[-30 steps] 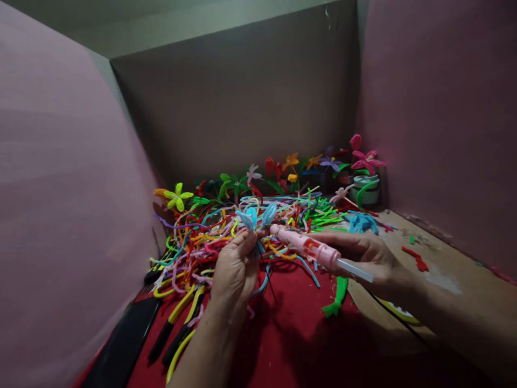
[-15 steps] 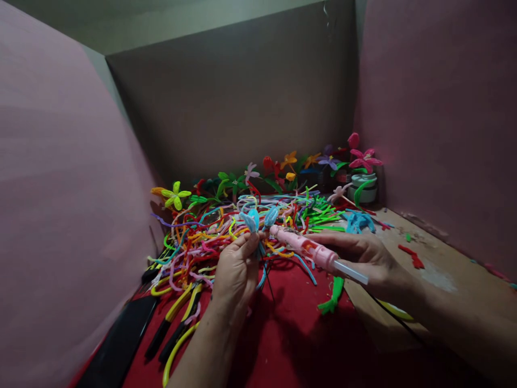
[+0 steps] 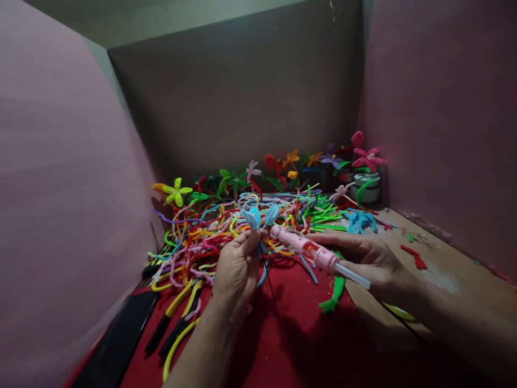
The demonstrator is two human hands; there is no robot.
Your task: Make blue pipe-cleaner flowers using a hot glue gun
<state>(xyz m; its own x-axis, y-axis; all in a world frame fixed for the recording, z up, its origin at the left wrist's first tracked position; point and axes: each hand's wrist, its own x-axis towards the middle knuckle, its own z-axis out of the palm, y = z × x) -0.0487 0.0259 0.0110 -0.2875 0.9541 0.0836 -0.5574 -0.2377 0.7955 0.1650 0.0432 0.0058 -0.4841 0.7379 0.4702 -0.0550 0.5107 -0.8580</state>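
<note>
My left hand (image 3: 236,267) pinches a light blue pipe-cleaner flower (image 3: 258,216) by its stem, with the looped petals pointing up. My right hand (image 3: 369,258) grips a pink glue gun (image 3: 309,248) with a clear glue stick poking out of its back end. The gun's tip touches the base of the blue flower. Both hands hover over a red cloth (image 3: 291,328), just in front of a heap of loose pipe cleaners (image 3: 210,226) in many colours.
Finished pipe-cleaner flowers (image 3: 283,167) stand in a row along the back wall, with a pink one in a small pot (image 3: 365,188) at the right. Yellow-handled pliers (image 3: 177,318) and a black object (image 3: 117,345) lie at the left. Pink panels wall both sides.
Almost nothing has changed. Both hands hold the same grip, and the glue gun's tip stays at the flower's base. The view has shifted slightly.
</note>
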